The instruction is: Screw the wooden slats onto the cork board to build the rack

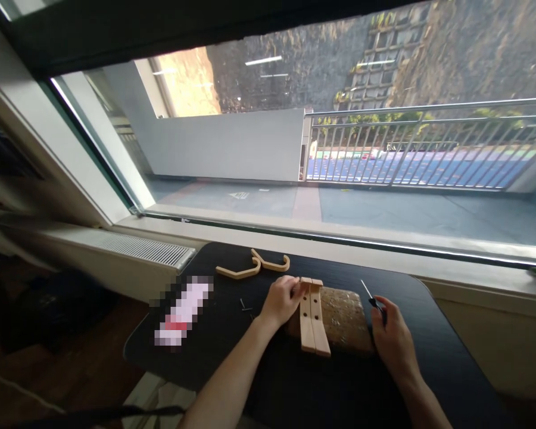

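My left hand [280, 302] is closed on the far end of two pale wooden hooks [312, 325], which lie side by side with dark holes in them. They rest across the left part of a worn brown wooden block [348, 319]. To the right of the block, my right hand [395, 339] is wrapped round the dark handle of a screwdriver [367, 292]. Its thin metal shaft points away and to the left, apart from the hooks. Farther back, two more bent wooden hooks [241, 272] lie on the black table [321, 387].
Several small dark screws [245, 305] lie left of my left hand. A blurred-out pinkish item [185, 313] is at the table's left side. Behind the table run a window sill [366, 250] and a large window. A vented white ledge [147, 245] stands to the left.
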`<state>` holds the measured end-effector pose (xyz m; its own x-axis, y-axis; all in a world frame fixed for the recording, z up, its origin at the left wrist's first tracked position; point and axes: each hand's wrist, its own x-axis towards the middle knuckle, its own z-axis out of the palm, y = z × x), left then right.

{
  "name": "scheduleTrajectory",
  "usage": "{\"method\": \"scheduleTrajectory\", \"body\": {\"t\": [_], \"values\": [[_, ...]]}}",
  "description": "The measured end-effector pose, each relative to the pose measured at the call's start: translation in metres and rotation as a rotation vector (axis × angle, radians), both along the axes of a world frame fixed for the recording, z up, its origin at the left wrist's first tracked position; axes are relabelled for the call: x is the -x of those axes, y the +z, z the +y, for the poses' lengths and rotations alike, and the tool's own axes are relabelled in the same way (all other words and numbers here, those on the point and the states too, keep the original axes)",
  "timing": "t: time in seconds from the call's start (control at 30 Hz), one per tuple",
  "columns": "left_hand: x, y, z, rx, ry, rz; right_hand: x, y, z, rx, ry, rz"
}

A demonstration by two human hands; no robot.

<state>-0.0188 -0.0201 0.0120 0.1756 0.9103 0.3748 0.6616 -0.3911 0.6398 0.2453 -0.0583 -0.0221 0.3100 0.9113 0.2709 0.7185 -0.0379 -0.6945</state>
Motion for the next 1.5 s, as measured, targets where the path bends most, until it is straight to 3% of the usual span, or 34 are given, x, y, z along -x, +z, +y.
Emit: {"method": "scheduleTrajectory", "body": {"t": [0.2, 0.37, 0.47, 0.8, 1.07, 1.2, 1.3, 1.5], "values": [[0.033, -0.001, 0.009, -0.123, 0.218, 0.056, -0.009, -0.01, 0.006, -0.083, -0.028, -0.143], [0.076, 0.006, 0.022, -0.115, 0.47, 0.185, -0.007, -0.014, 0.01, -0.119, 0.0, -0.199], [0.096, 0.006, 0.024, -0.078, 0.537, 0.274, -0.006, -0.015, 0.009, -0.127, 0.003, -0.229], [0.114, 0.001, 0.024, 0.064, 0.381, 0.412, -0.006, -0.016, 0.008, -0.13, 0.01, -0.273], [0.108, 0.032, 0.024, 0.061, 0.301, 0.321, -0.004, -0.014, 0.007, -0.101, 0.018, -0.275], [0.096, 0.048, 0.021, 0.062, 0.292, 0.058, -0.004, -0.012, 0.006, -0.082, 0.023, -0.27], [0.087, 0.056, 0.019, 0.15, 0.271, -0.19, -0.003, -0.011, 0.005, -0.068, 0.03, -0.258], [0.069, 0.078, 0.008, 0.351, 0.181, -0.892, -0.001, -0.006, 0.004, -0.046, 0.047, -0.216]]}}
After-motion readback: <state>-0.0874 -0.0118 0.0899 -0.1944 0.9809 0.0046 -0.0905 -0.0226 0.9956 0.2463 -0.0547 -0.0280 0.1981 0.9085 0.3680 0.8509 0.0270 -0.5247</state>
